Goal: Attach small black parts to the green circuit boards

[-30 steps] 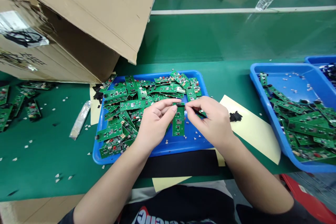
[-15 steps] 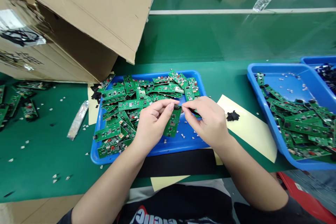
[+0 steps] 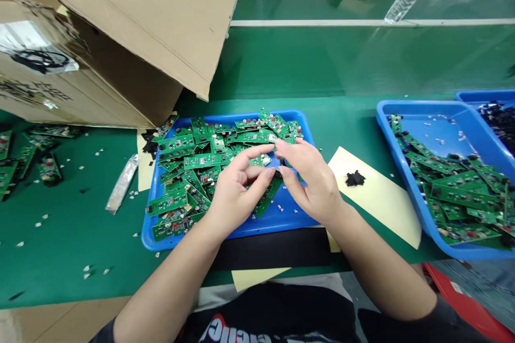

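My left hand [image 3: 237, 193] is closed on a narrow green circuit board [image 3: 269, 199], its thumb at the board's upper end and its index finger stretched out above. Part of the board is hidden by that hand. Close by, my right hand [image 3: 313, 178] curls around the same end, thumb tip near a small black part there. Something dark shows between its thumb and fingers, too covered to name. Both hands are over a blue tray [image 3: 295, 220] heaped with circuit boards [image 3: 205, 160] on its left and far sides. Small white bits lie in its near right part.
At the right stands a second blue tray [image 3: 386, 134] of boards. Between the trays, black scraps [image 3: 355, 178] lie on cream paper [image 3: 388, 211]. A black strip [image 3: 273, 251] lies along the near edge. Left are a cardboard box [image 3: 161, 21], a clear packet [image 3: 122, 183] and loose boards [image 3: 49, 168].
My right hand's index finger has lifted away from its thumb, and the black tool-like piece in its grip no longer shows clearly. The board in my left hand has tilted and is more covered.
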The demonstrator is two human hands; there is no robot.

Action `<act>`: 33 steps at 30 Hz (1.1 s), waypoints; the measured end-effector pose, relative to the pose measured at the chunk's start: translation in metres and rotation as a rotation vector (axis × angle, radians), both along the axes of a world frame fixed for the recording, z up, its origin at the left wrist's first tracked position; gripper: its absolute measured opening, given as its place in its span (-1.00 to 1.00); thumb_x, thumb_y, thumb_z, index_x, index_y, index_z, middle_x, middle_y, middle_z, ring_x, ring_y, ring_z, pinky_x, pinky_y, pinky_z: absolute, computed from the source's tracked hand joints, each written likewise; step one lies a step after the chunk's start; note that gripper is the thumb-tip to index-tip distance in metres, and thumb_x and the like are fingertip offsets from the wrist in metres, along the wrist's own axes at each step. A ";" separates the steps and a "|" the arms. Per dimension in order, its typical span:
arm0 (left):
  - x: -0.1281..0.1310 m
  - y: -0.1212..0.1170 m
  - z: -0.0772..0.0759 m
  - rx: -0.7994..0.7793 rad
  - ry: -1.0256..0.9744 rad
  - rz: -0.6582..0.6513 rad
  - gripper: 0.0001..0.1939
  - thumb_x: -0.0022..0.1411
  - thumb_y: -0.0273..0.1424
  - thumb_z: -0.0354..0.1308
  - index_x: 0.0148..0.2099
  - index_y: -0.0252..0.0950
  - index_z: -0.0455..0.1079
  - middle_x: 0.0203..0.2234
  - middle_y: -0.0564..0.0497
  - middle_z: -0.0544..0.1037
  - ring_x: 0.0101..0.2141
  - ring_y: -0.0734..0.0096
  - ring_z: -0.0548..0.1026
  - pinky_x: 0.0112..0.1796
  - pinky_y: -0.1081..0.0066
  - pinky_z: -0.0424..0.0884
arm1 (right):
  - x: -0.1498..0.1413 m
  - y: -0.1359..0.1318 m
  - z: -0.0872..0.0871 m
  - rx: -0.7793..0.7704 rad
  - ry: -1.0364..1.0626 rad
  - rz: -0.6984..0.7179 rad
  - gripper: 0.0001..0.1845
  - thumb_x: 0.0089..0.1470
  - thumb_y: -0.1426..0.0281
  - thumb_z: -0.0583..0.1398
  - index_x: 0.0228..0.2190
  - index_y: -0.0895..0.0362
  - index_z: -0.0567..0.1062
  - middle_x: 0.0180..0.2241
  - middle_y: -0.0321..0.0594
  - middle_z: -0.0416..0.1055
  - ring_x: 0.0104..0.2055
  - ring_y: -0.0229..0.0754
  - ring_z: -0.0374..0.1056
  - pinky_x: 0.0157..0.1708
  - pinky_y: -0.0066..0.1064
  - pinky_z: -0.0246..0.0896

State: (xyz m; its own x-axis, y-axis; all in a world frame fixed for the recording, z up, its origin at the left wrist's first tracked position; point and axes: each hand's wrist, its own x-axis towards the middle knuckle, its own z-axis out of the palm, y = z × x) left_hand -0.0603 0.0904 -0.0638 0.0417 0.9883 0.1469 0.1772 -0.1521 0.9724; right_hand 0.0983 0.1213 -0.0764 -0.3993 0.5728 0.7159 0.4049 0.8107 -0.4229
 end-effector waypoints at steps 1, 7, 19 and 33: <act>0.000 0.000 0.000 0.066 0.040 0.033 -0.66 0.24 -0.37 0.12 0.06 -0.30 0.32 -0.56 0.08 0.54 -0.60 0.58 0.40 -0.53 0.57 0.30 | 0.000 0.000 0.002 -0.004 0.015 -0.009 -0.36 0.14 0.58 0.10 0.20 -0.04 0.14 -0.06 -0.12 0.38 0.01 -0.09 0.36 0.09 -0.02 0.24; -0.001 -0.004 -0.001 0.383 0.320 0.107 -0.68 0.28 -0.48 0.07 0.08 -0.27 0.27 -0.48 0.10 0.58 -0.44 0.53 0.55 -0.31 0.53 0.44 | 0.010 -0.002 0.011 -0.178 0.117 -0.078 -0.28 0.09 0.39 0.21 0.23 -0.05 0.08 0.22 -0.07 0.13 0.25 0.08 0.11 0.18 0.05 0.11; 0.005 -0.008 0.007 0.012 -0.098 0.075 -0.75 0.12 -0.22 0.25 -0.24 -0.30 0.46 -0.37 -0.05 0.61 -0.36 0.40 0.59 -0.34 0.49 0.51 | 0.007 -0.008 0.013 -0.396 0.265 0.025 -0.98 0.04 0.42 0.23 -0.39 0.09 0.49 -0.40 -0.30 0.55 -0.33 -0.22 0.48 0.06 -0.13 0.30; -0.002 -0.006 0.009 -0.297 -0.499 -0.333 -0.66 0.01 -0.15 0.33 -0.25 -0.24 0.40 -0.39 0.00 0.53 -0.40 0.36 0.55 -0.33 0.33 0.49 | 0.012 -0.012 0.023 -0.460 0.454 0.294 -0.87 0.03 0.49 0.26 -0.31 0.08 0.54 -0.37 -0.26 0.43 -0.38 -0.30 0.39 -0.50 -0.48 0.35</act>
